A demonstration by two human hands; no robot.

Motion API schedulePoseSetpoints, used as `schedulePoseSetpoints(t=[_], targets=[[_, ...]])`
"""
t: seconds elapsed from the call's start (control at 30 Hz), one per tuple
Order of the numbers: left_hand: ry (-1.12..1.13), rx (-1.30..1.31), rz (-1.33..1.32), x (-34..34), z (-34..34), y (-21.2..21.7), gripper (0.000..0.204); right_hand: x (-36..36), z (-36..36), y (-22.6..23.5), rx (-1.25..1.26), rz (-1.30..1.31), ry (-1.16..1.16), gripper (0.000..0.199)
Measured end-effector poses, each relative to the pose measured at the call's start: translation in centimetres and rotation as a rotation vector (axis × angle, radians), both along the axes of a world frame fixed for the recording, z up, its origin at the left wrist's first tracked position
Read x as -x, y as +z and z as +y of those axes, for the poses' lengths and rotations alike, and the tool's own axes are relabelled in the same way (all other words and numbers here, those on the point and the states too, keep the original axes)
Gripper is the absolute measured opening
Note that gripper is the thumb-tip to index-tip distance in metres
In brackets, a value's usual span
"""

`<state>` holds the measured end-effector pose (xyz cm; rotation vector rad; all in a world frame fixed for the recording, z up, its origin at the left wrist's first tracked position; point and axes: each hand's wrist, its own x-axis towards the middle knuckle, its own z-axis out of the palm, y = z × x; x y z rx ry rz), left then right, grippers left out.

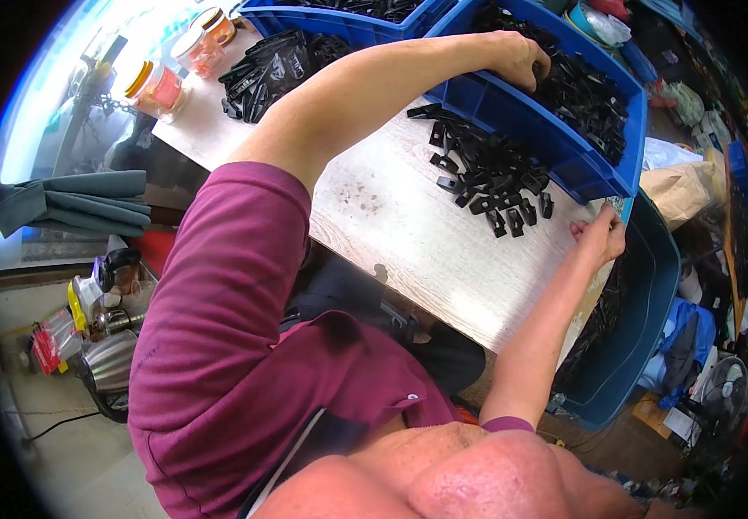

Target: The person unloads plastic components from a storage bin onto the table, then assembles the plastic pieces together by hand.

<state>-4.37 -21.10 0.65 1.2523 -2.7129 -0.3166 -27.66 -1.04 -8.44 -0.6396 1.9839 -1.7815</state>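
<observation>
Head view: left hand (pixel 519 59) digs among glossy black plastic clips (pixel 586 91).

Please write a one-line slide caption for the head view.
Left hand digs into a blue bin of black plastic clips; right hand rests beside a loose clip pile.
</observation>
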Motion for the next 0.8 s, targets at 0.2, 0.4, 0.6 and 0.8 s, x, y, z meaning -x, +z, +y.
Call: schedulePoseSetpoints(t=[0.2,0.4,0.6,0.8], targets=[[0.041,0.167,0.260,0.0,0.6,0.3,0.041,0.5,0.0,-0.4,-0.008,0.055,-0.003,0.032],[-0.035,0.145,0.549,-0.9,2.4,3.1,0.034,-0.1,0.2,0.4,-0.024,0.018,-0.008,0.034],[-0.031,0.217,0.713,-0.7,5.0,5.0,0.033,-0.8,0.4,1.4,-0.044,-0.015,0.005,0.032],[-0.167,0.394,0.771,-0.8,11.6,4.8,0.027,-0.5,0.6,1.1,-0.056,-0.023,0.017,0.031]])
